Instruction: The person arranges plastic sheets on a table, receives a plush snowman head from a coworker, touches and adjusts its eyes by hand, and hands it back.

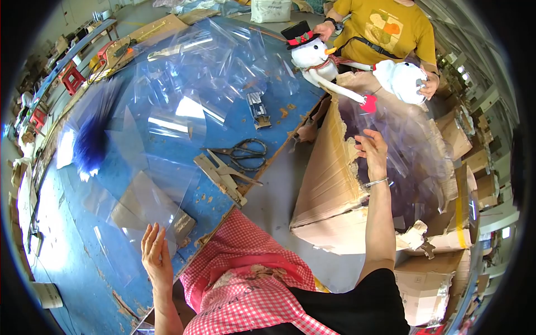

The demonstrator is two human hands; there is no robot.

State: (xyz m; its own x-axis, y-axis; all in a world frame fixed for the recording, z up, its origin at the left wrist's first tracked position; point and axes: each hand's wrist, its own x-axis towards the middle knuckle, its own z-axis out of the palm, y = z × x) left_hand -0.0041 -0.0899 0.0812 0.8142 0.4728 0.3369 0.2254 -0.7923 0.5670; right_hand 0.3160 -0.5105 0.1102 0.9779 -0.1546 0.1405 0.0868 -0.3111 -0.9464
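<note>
My left hand point(157, 258) hovers at the table's near edge with its fingers stretched out, holding nothing. Close beside it lie a clear plastic sheet point(167, 181) and a brown cardboard piece point(144, 202). Over the opening of a torn cardboard box point(326, 184), my right hand point(375, 152) is raised with its fingers apart and loosely bent; I see nothing in it. Clear plastic sheets point(410, 151) fill that box. Black-handled scissors point(248, 153) and a stapler-like metal tool point(220, 173) rest on the blue table point(223, 125) between my hands.
Across the box, a person in a yellow shirt point(385, 28) holds a snowman toy with a black hat point(312, 53) and another white plush figure point(399, 81). A small open box point(258, 110) and a pile of clear plastic point(195, 67) lie farther back. Cartons point(430, 285) stand at right.
</note>
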